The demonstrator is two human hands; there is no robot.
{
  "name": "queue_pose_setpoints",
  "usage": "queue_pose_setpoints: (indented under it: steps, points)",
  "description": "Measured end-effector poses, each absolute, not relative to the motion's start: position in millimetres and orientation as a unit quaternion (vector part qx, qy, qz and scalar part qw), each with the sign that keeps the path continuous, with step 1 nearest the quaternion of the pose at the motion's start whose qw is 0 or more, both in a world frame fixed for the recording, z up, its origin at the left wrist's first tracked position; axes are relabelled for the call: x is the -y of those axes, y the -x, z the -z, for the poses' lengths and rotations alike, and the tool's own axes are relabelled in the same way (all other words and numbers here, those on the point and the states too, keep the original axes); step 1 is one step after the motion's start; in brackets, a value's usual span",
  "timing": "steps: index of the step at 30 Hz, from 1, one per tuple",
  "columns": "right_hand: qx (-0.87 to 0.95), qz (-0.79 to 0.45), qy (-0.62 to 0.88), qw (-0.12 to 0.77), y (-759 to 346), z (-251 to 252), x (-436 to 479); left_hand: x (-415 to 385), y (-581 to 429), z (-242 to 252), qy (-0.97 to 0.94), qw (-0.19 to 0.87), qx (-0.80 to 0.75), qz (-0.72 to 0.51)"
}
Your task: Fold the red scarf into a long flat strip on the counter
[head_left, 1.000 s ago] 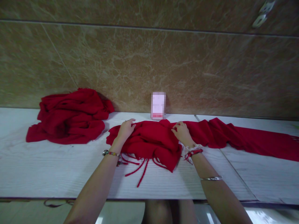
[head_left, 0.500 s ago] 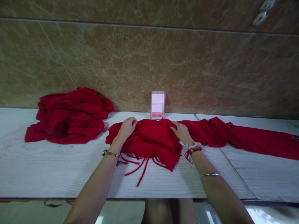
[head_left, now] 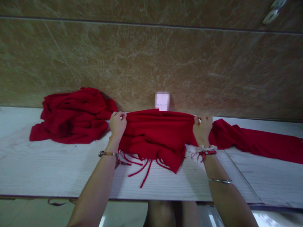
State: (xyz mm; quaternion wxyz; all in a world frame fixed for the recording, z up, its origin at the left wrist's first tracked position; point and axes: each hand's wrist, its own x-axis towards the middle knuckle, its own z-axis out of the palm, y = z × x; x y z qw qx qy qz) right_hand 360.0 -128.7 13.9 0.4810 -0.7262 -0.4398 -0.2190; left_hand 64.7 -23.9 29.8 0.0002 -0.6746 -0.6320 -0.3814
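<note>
The red scarf (head_left: pixel 153 134) lies along the desk (head_left: pixel 59 171), its far edge drawn taut between the two hands and its fringe (head_left: pixel 146 173) hanging loose toward the front edge. A strip of white desk runs between the fringe and that front edge, widening to the left below the pile and to the right below the scarf's long end, which reaches the border of the view. On the far side, the scarf comes close to the wall (head_left: pixel 142 56), overlapping the foot of a pale upright object (head_left: pixel 162 101).

The left hand (head_left: pixel 117 125) pinches the scarf at its left end, fingers curled; the right hand (head_left: pixel 203 128) pinches it farther along, the rest trailing beyond. Just left of the left hand sits a crumpled red pile (head_left: pixel 73 116).
</note>
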Motion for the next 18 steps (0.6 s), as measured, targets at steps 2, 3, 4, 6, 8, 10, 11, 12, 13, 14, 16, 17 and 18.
queue_pose_setpoints:
  steps: [2, 3, 4, 6, 8, 10, 11, 12, 13, 14, 16, 17, 18]
  points:
    - [0.445, 0.214, 0.690, 0.529, -361.3, -23.6, 133.0, 23.9, -58.3, -36.4, 0.665, -0.010, 0.625, 0.409]
    - [0.480, 0.188, 0.665, 0.541, -360.9, -29.0, 136.3, 24.1, -56.1, -38.3, 0.679, -0.025, 0.610, 0.408]
    - [0.535, 0.139, 0.636, 0.538, -360.1, -34.3, 140.3, 24.2, -54.7, -39.2, 0.702, -0.051, 0.593, 0.392]
    - [0.676, -0.024, 0.571, 0.464, -358.6, -43.4, 149.1, 24.8, -54.6, -37.7, 0.756, -0.120, 0.563, 0.311]
    - [0.780, -0.214, 0.504, 0.302, -358.2, -48.7, 156.5, 25.9, -58.3, -33.4, 0.790, -0.141, 0.559, 0.208]
    - [0.794, -0.303, 0.493, 0.185, -358.7, -49.6, 159.4, 27.7, -64.7, -28.8, 0.793, -0.094, 0.580, 0.160]
    - [0.782, -0.297, 0.518, 0.178, -358.5, -48.7, 158.9, 28.8, -68.4, -27.0, 0.787, -0.064, 0.591, 0.166]
    - [0.762, -0.263, 0.555, 0.203, -357.6, -47.4, 157.2, 29.8, -72.0, -25.6, 0.780, -0.043, 0.596, 0.187]
    - [0.738, -0.211, 0.592, 0.248, -355.6, -45.6, 154.6, 30.7, -75.5, -24.5, 0.778, -0.034, 0.590, 0.215]
    - [0.714, -0.154, 0.616, 0.295, -352.1, -43.7, 151.7, 31.5, -78.8, -23.6, 0.783, -0.035, 0.572, 0.243]
    - [0.689, -0.058, 0.624, 0.364, -340.5, -39.3, 146.1, 32.9, -84.5, -21.5, 0.810, -0.050, 0.512, 0.281]
    - [0.689, -0.023, 0.616, 0.380, -332.9, -36.8, 144.1, 33.5, -86.9, -20.2, 0.826, -0.062, 0.481, 0.287]
    - [0.696, 0.001, 0.606, 0.384, -324.7, -34.1, 142.8, 34.1, -89.0, -18.7, 0.840, -0.078, 0.455, 0.284]
